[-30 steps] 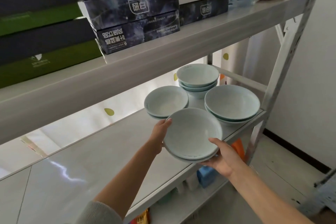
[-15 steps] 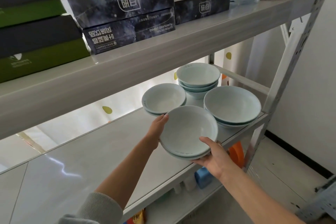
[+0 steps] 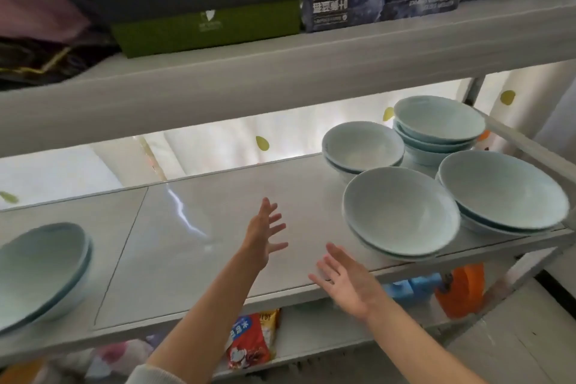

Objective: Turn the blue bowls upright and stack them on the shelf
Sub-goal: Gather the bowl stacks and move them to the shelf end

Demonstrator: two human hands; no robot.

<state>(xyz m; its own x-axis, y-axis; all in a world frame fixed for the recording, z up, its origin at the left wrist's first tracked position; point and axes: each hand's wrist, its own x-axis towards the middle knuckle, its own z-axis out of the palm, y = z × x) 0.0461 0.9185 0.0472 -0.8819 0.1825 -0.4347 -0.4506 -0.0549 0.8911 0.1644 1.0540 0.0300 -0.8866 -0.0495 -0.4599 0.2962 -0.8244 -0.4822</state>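
Observation:
Pale blue bowls stand upright in stacks at the right end of the middle shelf (image 3: 218,221). A front stack (image 3: 402,212) sits nearest the shelf edge, a wide stack (image 3: 501,193) at the far right, a small stack (image 3: 363,146) behind, and a taller stack (image 3: 439,118) at the back. Another blue bowl pair (image 3: 37,268) rests at the far left, tilted toward me. My left hand (image 3: 265,234) hovers open over the bare middle of the shelf. My right hand (image 3: 346,280) is open at the shelf's front edge, left of the front stack, touching nothing.
The upper shelf (image 3: 280,72) carries green and dark boxes (image 3: 205,25) and dark printed cartons (image 3: 383,0). Below, a red snack bag (image 3: 252,340), blue items (image 3: 411,287) and an orange object (image 3: 461,290) sit on the lower shelf. A metal post (image 3: 530,262) frames the right end.
Both hands have let go of the front stack, which now rests on the shelf, and have moved left. The view has swung left, revealing the bowls at the far left.

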